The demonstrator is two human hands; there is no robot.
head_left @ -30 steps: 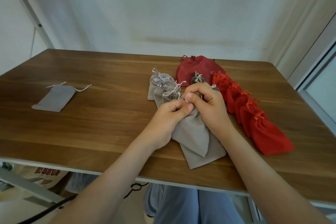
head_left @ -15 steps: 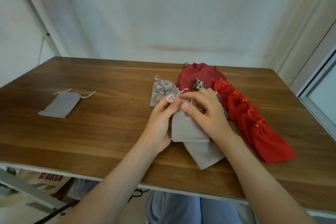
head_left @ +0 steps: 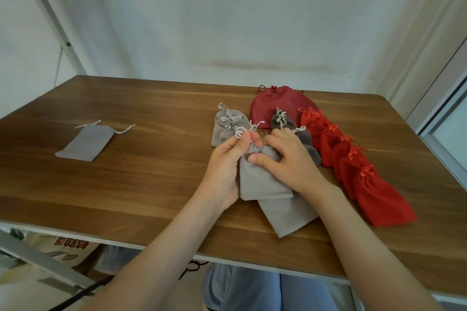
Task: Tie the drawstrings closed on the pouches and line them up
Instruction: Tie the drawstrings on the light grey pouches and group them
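Grey pouch (head_left: 262, 179) in work sits near the middle of the tabletop (head_left: 151, 171), lying partly over a second grey pouch (head_left: 288, 217) whose lower end points toward the near edge. Right hand (head_left: 293, 161) grips the gathered neck, thumb and fingers (head_left: 280, 137) curled round the cloth just under the mouth. Judged purpose: anchor the fabric so the cord can be drawn against it. Left hand (head_left: 222, 166) pinches the white drawstring (head_left: 241, 132) between thumb and fingers (head_left: 256, 142), with a loop standing above the pinch. This reads as a knot or bow being formed or cinched, the mouth already puckered. Stage of the knot: cannot tell, loop too small. Tied grey pouches (head_left: 227, 126) lie just beyond the left hand, bows on top, with two darker grey pouches (head_left: 284, 120) beside them. A row of red pouches (head_left: 364, 179) overlaps along the right, necks all pointing away, presumably the pattern to follow. Large dark red pouch (head_left: 278, 103) sits at the back. One untied grey pouch (head_left: 84, 141) lies flat well apart on the left, cords loose: likely next in the queue.
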